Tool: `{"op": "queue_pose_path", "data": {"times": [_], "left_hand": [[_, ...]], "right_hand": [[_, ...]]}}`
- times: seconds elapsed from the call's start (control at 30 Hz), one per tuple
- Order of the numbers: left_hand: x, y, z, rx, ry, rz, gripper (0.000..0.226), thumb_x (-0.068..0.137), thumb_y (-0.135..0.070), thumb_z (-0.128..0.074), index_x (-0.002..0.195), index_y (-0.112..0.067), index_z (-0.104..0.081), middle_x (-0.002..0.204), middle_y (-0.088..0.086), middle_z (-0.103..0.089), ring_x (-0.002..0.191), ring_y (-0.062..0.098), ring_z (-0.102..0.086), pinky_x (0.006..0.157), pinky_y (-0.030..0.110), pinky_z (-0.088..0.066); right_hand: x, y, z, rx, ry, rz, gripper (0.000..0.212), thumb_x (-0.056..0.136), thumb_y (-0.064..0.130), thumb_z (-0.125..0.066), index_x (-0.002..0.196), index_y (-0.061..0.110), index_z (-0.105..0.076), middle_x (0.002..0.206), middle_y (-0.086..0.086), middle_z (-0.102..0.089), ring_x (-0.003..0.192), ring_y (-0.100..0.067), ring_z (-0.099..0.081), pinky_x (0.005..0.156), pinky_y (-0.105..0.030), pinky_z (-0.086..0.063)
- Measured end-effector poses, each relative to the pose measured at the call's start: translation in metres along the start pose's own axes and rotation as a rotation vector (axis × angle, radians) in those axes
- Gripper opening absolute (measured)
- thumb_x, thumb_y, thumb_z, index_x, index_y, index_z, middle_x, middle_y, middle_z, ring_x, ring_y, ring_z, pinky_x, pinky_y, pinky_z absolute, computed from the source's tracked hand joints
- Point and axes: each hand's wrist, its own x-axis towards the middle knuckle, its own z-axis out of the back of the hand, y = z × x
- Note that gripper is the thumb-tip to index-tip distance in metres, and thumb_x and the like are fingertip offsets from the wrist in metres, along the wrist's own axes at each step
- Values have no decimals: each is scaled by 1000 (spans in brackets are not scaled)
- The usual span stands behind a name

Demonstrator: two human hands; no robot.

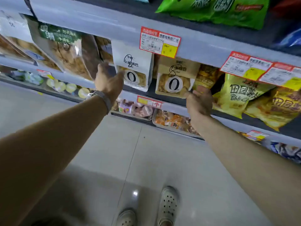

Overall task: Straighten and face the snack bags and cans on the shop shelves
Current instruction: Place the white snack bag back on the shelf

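A white snack bag point(135, 62) with a big "0" stands upright on the middle shelf point(135, 93). Beside it on the right stands a tan snack bag point(175, 75) with the same "0" mark. My left hand point(108, 79) reaches in with straight fingers, its thumb at the left edge of the white bag. My right hand point(199, 100) sits at the tan bag's lower right corner with fingers loosely spread, touching its edge. Yellow chip bags point(237, 93) lie tilted to the right of my right hand.
Brown and green bags point(65, 51) lean at the left of the same shelf. Green bags point(216, 10) lie on the shelf above, behind red price tags point(160, 42). Small cups and wrapped snacks point(140, 108) fill the lower shelf. Tiled floor and my shoes point(168, 204) are below.
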Motion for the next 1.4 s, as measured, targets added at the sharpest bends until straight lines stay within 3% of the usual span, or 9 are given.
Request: {"op": "queue_pose_path", "data": {"times": [0.07, 0.2, 0.43, 0.5, 0.67, 0.8, 1.0, 1.13, 1.4], "left_hand": [[2, -4, -6, 34, -57, -61, 65, 84, -42, -62, 141, -14, -50, 134, 19, -62, 121, 38, -60, 101, 45, -53], [6, -4, -16, 119, -59, -153, 53, 99, -35, -50, 144, -7, -47, 136, 21, -59, 116, 38, -60, 97, 43, -51], [9, -1, -26, 45, -147, -214, 18, 102, -26, -61, 112, -13, -54, 86, -9, -60, 68, -2, -56, 63, 12, -39], [4, 1, -23, -5, -154, -239, 13, 97, -25, -62, 98, -20, -50, 70, -15, -57, 57, 0, -53, 61, 20, -47], [-6, 7, -5, -152, -182, -236, 14, 91, -21, -64, 87, -25, -52, 64, -14, -59, 66, 18, -52, 64, 34, -47], [-29, 18, 26, -323, -137, -197, 18, 97, -18, -63, 91, -22, -46, 78, 13, -53, 74, 22, -52, 70, 41, -53], [-47, 33, 71, -441, -132, -111, 18, 101, -11, -64, 96, -18, -48, 80, 17, -60, 75, 24, -55, 74, 40, -62], [-56, 46, 96, -409, -130, -77, 17, 103, -16, -66, 95, -19, -51, 75, 7, -65, 75, 22, -57, 88, 49, -64], [-67, 61, 102, -405, -72, -33, 14, 103, -16, -68, 100, -13, -55, 78, 12, -73, 88, 34, -73, 85, 46, -65]], "right_hand": [[7, -4, -9, 18, -21, 12, 43, 91, 17, -74, 132, 15, -61, 108, 6, -67, 97, -12, -60, 53, -6, -37], [17, -18, -21, -31, 20, 115, 36, 94, 18, -71, 129, 13, -62, 108, 4, -69, 97, -14, -65, 76, -20, -43], [42, -20, -16, -112, 2, 211, 29, 96, 37, -74, 111, 13, -64, 104, -4, -69, 92, -20, -65, 69, -22, -46], [46, -20, -15, -111, 11, 206, 25, 96, 35, -75, 103, 16, -61, 99, -3, -69, 89, -20, -66, 62, -18, -46], [46, -23, -9, -76, 0, 143, 28, 91, 24, -81, 77, 25, -56, 89, -4, -70, 87, -25, -73, 78, -49, -65], [32, -25, -11, -9, -21, 106, 29, 89, 19, -82, 74, 25, -58, 80, -1, -67, 87, -28, -75, 79, -52, -64], [11, -11, -54, 28, 21, 146, 24, 90, 14, -80, 78, 19, -60, 77, 3, -67, 77, -13, -72, 78, -48, -65], [2, 5, -93, 39, 45, 130, 25, 88, 21, -83, 76, 21, -62, 86, -3, -72, 83, -20, -74, 76, -46, -65], [2, 18, -133, -31, 81, 159, 22, 87, 23, -84, 78, 20, -64, 97, -6, -73, 88, -19, -71, 77, -44, -65]]}}
